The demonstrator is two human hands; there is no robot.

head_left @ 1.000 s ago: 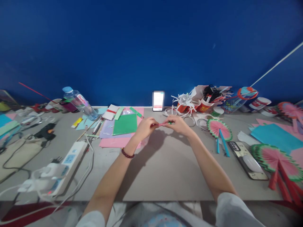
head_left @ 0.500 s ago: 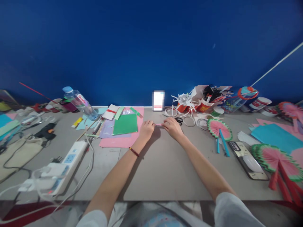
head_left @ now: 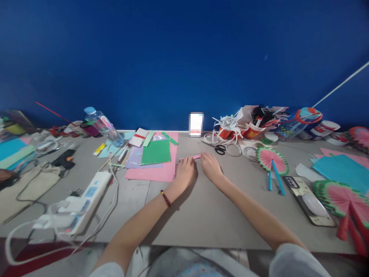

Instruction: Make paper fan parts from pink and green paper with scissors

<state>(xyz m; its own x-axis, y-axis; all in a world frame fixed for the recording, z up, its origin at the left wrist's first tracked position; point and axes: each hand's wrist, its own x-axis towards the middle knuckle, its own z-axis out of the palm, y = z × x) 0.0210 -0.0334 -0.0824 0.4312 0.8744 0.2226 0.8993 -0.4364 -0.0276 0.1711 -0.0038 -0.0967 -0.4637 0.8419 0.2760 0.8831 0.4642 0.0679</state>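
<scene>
A narrow folded pink paper strip (head_left: 192, 157) lies flat on the grey table (head_left: 201, 207), just beyond both hands. My left hand (head_left: 185, 173), with a dark bead bracelet on the wrist, rests palm down with its fingertips on the strip's left end. My right hand (head_left: 210, 167) also lies flat, fingers stretched out, touching the strip's right end. Neither hand grips anything. A pink sheet (head_left: 155, 172) with a green sheet (head_left: 156, 152) on it lies just to the left of my left hand.
Black scissors (head_left: 220, 149) and tape rings lie behind my right hand. Red cups (head_left: 250, 131) of paper scraps stand at the back. Pink paper fans (head_left: 272, 159), a phone (head_left: 305, 195) and blue paper (head_left: 343, 169) are right. A power strip (head_left: 82, 198), glue gun (head_left: 67, 158) and bottle (head_left: 104, 126) are left.
Both hands held the pink strip raised above the table; they lowered it onto the surface and now lie flat on it, drawn slightly nearer. The camera shifted a little.
</scene>
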